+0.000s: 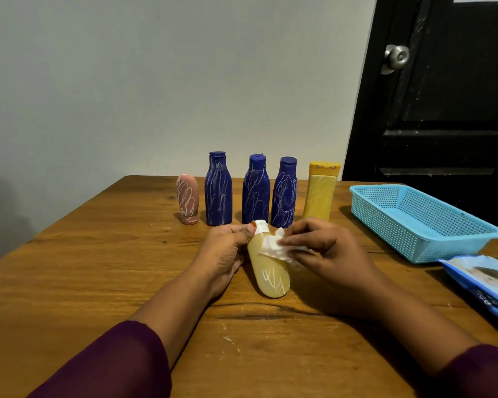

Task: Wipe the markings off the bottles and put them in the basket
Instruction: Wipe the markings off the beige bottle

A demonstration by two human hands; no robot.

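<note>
We see a pale yellow bottle [268, 268] lying on the wooden surface [98, 254], white cap away from us, white scribbles remaining near its base. The left hand [224, 251] clasps its neck; the right hand [325, 248] pinches a white wipe [273, 247] against its upper body. Behind stand a pink bottle [187, 199], three blue bottles [256, 191] and a yellow bottle [321, 193], all scribbled. To the right sits the blue basket [420, 222], near a wipes packet [483, 285].

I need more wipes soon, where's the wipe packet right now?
In the head view, the wipe packet lies flat at the table's right edge, just in front of the blue basket, right of the right hand.
</note>
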